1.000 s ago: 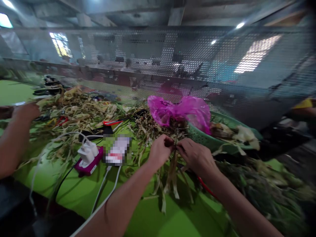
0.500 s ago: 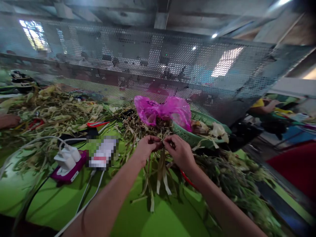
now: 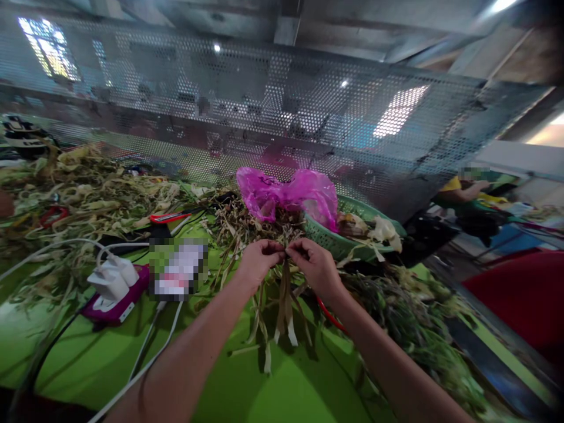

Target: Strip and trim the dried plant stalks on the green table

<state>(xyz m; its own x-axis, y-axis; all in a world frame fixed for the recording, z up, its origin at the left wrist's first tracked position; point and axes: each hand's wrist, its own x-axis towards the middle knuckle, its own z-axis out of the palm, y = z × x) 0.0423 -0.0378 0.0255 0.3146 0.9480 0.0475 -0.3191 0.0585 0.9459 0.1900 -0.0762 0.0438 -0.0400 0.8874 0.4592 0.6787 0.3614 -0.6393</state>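
Close together over the green table point(image 3: 247, 388), my left hand point(image 3: 263, 261) and my right hand point(image 3: 312, 263) both pinch at a bunch of dried plant strips point(image 3: 284, 305). The flat, pale strips hang down between my hands, their ends reaching toward the tabletop. My fingertips almost meet at the top of the bunch; the exact point of grip is too small to make out. Just behind my hands lies a heap of dry brown stalks point(image 3: 233, 229), with a crumpled pink plastic bag point(image 3: 286, 194) on top.
A green basket point(image 3: 324, 238) with dried husks stands behind my right hand. Leafy stalks point(image 3: 423, 329) lie at right. At left are a purple power strip point(image 3: 121, 314) with white chargers, a phone point(image 3: 183, 270), cables, red-handled scissors point(image 3: 170, 217) and piled dry leaves point(image 3: 88, 200).
The view has shifted slightly, so most things sit a little further left. My hands stay together at the top of the strips, their fingertips slightly closer. Another person's hand at far left has drawn partly out of view.
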